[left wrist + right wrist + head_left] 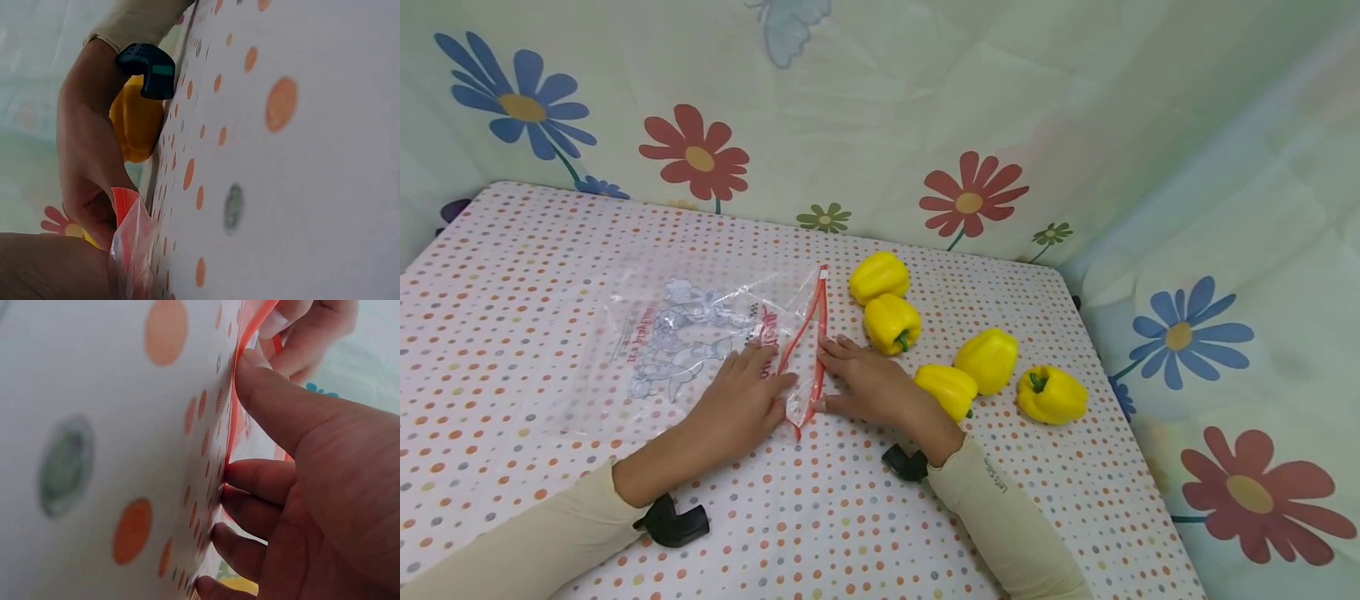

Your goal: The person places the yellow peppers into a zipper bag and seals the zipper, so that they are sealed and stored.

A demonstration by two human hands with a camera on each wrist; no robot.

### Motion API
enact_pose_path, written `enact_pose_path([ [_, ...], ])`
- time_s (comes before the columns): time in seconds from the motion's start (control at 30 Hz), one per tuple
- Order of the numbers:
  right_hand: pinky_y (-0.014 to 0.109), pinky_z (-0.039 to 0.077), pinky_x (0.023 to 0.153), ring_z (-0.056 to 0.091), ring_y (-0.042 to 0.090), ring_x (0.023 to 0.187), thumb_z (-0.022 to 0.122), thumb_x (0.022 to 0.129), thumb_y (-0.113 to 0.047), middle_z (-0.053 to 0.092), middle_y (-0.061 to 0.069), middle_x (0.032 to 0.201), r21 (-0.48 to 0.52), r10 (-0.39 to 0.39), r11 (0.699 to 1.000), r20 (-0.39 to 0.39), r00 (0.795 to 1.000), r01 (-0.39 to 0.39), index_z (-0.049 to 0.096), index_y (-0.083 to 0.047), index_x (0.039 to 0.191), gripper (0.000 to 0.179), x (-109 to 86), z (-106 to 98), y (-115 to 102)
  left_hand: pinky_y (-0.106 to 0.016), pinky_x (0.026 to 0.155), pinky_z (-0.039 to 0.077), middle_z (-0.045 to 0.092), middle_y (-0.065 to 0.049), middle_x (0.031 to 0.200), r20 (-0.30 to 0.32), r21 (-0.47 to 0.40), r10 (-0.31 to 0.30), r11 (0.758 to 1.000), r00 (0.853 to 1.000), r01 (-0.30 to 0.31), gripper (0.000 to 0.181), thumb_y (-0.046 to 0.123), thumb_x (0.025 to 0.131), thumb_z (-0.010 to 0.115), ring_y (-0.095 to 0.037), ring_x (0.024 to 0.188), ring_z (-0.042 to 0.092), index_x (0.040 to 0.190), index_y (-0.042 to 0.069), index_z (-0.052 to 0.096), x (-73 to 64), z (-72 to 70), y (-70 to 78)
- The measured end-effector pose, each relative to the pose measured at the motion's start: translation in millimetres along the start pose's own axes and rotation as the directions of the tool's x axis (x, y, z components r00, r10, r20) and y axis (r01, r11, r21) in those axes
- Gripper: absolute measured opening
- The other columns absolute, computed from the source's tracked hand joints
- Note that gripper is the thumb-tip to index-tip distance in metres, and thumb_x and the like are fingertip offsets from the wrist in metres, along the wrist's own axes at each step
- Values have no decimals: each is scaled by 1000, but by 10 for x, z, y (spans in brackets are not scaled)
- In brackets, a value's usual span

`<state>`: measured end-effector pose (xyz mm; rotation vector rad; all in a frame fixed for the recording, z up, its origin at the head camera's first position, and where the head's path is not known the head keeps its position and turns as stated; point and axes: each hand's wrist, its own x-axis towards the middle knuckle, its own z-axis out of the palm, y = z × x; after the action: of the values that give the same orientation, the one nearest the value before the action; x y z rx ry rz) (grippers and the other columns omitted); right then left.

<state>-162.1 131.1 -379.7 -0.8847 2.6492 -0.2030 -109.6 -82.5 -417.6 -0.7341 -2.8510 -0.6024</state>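
A clear plastic zip bag (700,333) with a printed cartoon design and a red-edged mouth lies flat on the dotted table. My left hand (737,404) lies over its mouth end, thumb and forefinger at the upper red lip, which is drawn back so the mouth gapes. The fingers of my right hand (876,387) are spread and press the lower red edge (232,419) against the table. Right of the bag lie several yellow bell peppers, the closest to my right hand being one pepper (946,390) beside the wrist.
Two yellow bell peppers touch beyond the right hand, the nearer one (891,323) showing its green stem. Another pepper (1051,394) lies farthest right. A flower-printed curtain (850,108) hangs behind the table (820,533) and along its right side.
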Motion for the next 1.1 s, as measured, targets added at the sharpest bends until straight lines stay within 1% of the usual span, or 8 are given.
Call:
enact_pose_path([
  [0.13,39,20,116,16,20,146,63,89,-54,24,0,158,10,1,1000,-7,1000,-1,33,-11,152,82,-7,-5,9,-58,111,23,38,-27,147,76,20,-20,1000,997,18,46,16,94,54,-43,141,24,133,-9,53,-49,-7,14],
  [0.2,39,20,116,17,19,146,62,88,-55,24,0,158,11,2,1000,-10,1000,-2,33,-12,152,82,-2,-2,11,-56,111,23,38,-29,147,77,6,-42,999,996,42,52,16,93,56,-42,141,22,134,-16,48,-83,-29,21],
  [0.3,39,20,116,16,19,146,62,88,-55,24,-1,158,5,5,1000,-12,1000,-5,33,-12,151,82,3,-1,15,-55,110,27,40,-31,144,38,-12,-66,998,997,66,56,15,89,63,-44,140,25,131,-19,48,-113,-53,26],
  [0.47,39,20,116,16,19,146,62,89,-54,25,-2,158,8,0,1000,-17,1000,0,35,-12,151,79,3,-6,21,-55,106,33,43,-33,140,-29,-28,-71,997,997,70,67,21,82,76,-49,134,34,128,-19,50,-122,-60,23],
  [0.6,39,20,115,16,18,146,59,92,-51,25,-2,157,34,-3,999,-19,1000,3,36,-12,150,74,-1,-3,24,-56,103,37,43,-33,140,-38,-48,-70,997,997,68,77,25,77,83,-49,130,38,129,-20,49,-135,-64,20],
  [0.8,40,20,116,15,17,146,58,93,-51,24,-4,157,46,13,999,-11,1000,-12,35,-13,150,72,4,-15,27,-54,101,39,44,-30,140,-55,-69,-78,995,995,74,83,28,73,86,-47,128,43,131,-18,48,-145,-80,5],
  [1.03,40,19,116,13,17,146,59,92,-52,24,-6,158,70,19,997,1,1000,-19,35,-16,151,73,1,-24,36,-70,92,34,47,-26,140,-67,-31,-87,996,994,85,85,34,71,87,-44,126,46,131,-14,51,-156,-70,-17],
  [1.1,40,20,116,13,16,147,59,92,-53,24,-6,158,80,21,997,7,1000,-22,34,-17,151,74,0,-23,41,-71,90,34,46,-25,141,-74,-31,-89,996,993,87,85,35,71,86,-43,126,46,132,-13,51,-172,-77,-21],
])
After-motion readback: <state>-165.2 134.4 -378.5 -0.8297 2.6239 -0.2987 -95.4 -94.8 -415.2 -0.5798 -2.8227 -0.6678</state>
